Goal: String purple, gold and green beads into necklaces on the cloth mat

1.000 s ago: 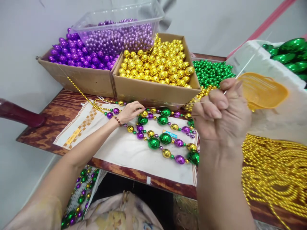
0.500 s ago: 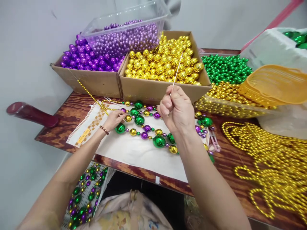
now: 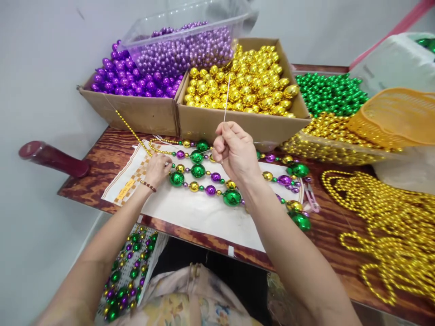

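Note:
My right hand (image 3: 236,149) is raised above the cloth, its fingers pinching a long thin needle (image 3: 226,99) that points up. A fine thread runs from that hand down to the left. My left hand (image 3: 158,170) is closed at the left end of a bead strand (image 3: 198,170) of green, gold and purple beads, beside a string of small gold beads (image 3: 131,129). Its fingertips are partly hidden. Several bead rows lie across the white cloth (image 3: 197,217), some of them behind my right hand and forearm.
Behind are cardboard boxes of purple beads (image 3: 136,83) and gold beads (image 3: 244,86), with a clear tub (image 3: 190,50) on top. To the right are green beads (image 3: 329,95), an orange basket (image 3: 397,117) and gold bead chains (image 3: 390,235). A dark red bottle-like object (image 3: 52,158) juts out at left.
My right hand has moved left with the needle, which now stands more upright. My left hand has shifted left along the strand, toward the small gold beads. The view has shifted slightly.

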